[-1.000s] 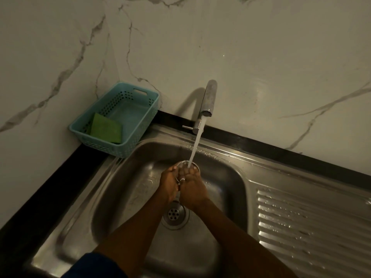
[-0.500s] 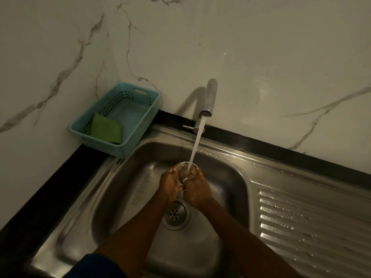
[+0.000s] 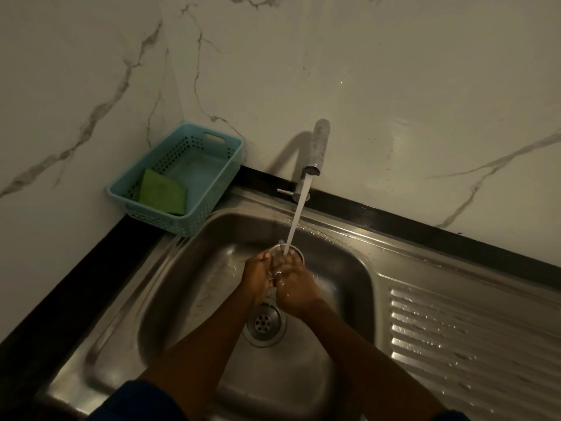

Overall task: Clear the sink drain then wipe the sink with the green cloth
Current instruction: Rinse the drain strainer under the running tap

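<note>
The steel sink [image 3: 188, 287] has its drain [image 3: 263, 323] uncovered at the near middle. Far left, a teal basket [image 3: 212, 141] holds the green cloth [image 3: 161, 191]. Both hands, left [image 3: 258, 276] and right [image 3: 296, 288], grasp a round metal strainer [image 3: 296, 250] under the tap stream [image 3: 299, 214]; wet fingers could let it slip and clatter into the sink.

Bare forearms lead to both hands [image 3: 280, 279], with a dark blue sleeve [image 3: 142, 401] on the left arm.

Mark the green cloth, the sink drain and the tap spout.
green cloth [image 3: 161, 192]: head view, middle of its top face.
sink drain [image 3: 263, 325]: head view, perforated centre.
tap spout [image 3: 319, 147]: head view, mid-barrel.
</note>
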